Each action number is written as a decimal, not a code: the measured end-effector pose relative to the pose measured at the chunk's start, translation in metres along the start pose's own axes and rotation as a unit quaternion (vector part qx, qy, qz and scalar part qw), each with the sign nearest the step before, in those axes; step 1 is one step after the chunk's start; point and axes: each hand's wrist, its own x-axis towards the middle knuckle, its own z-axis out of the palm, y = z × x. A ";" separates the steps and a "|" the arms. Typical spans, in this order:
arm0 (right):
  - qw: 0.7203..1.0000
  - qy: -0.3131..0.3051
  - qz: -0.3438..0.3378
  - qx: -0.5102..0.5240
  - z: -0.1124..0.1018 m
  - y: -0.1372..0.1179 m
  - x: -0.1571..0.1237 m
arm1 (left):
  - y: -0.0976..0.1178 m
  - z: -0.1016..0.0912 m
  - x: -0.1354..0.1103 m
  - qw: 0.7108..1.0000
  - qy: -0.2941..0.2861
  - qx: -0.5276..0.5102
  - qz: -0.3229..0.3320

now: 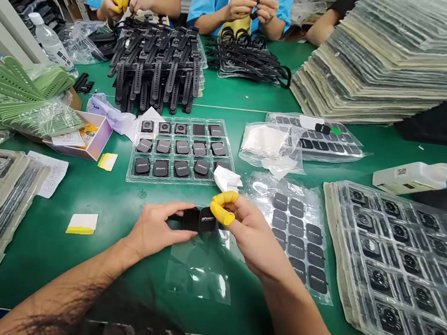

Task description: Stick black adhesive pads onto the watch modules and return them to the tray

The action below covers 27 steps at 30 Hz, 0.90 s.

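Note:
Between thumb and forefinger, my left hand [153,227] grips a black square watch case [190,220] by its edges. My right hand [254,232], with yellow finger cots on its thumb and forefinger, pinches a black square screen film [207,221] with white print. The film stands right beside the watch case; whether they touch I cannot tell. Beneath both hands lies a clear plastic sheet [201,277]. By my right hand rests a clear sheet of printed films [296,247] with bare spots. Just beyond my hands, a clear compartment tray [151,179] holds several square watch cases.
Stacked trays of watch cases [410,263] stand at right, near a white bottle [412,176]. Tall tray stacks [385,62] rise behind. At left are green straps [31,93] and a small box [101,140]. Two co-workers in blue sit opposite, behind black watches [158,65].

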 end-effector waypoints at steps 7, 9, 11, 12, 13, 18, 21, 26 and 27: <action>0.996 0.023 0.082 0.010 0.015 0.018 0.006 | -0.001 -0.001 0.004 0.999 0.025 0.007 -0.028; 0.997 0.029 0.078 0.007 0.021 0.023 0.005 | -0.002 0.001 0.003 0.999 0.032 0.008 -0.023; 0.997 0.033 0.075 0.001 0.023 0.026 0.005 | -0.003 0.002 0.002 0.999 0.033 0.012 -0.014; 0.997 0.033 0.075 -0.003 0.024 0.027 0.006 | -0.004 0.003 0.001 0.999 0.032 0.015 -0.010; 0.997 0.033 0.076 -0.008 0.024 0.028 0.006 | -0.005 0.003 0.001 0.999 0.029 0.017 -0.006; 0.997 0.026 0.069 -0.012 0.023 0.031 0.008 | -0.007 0.003 0.001 1.000 0.026 0.017 0.004; 0.997 0.030 0.069 -0.015 0.025 0.031 0.008 | -0.006 0.003 0.000 0.999 0.029 0.017 -0.004; 0.997 0.033 0.065 -0.021 0.026 0.031 0.007 | -0.005 0.003 0.000 0.999 0.031 0.020 -0.013; 0.997 0.033 0.063 -0.025 0.026 0.031 0.007 | -0.005 0.003 0.000 0.999 0.030 0.021 -0.014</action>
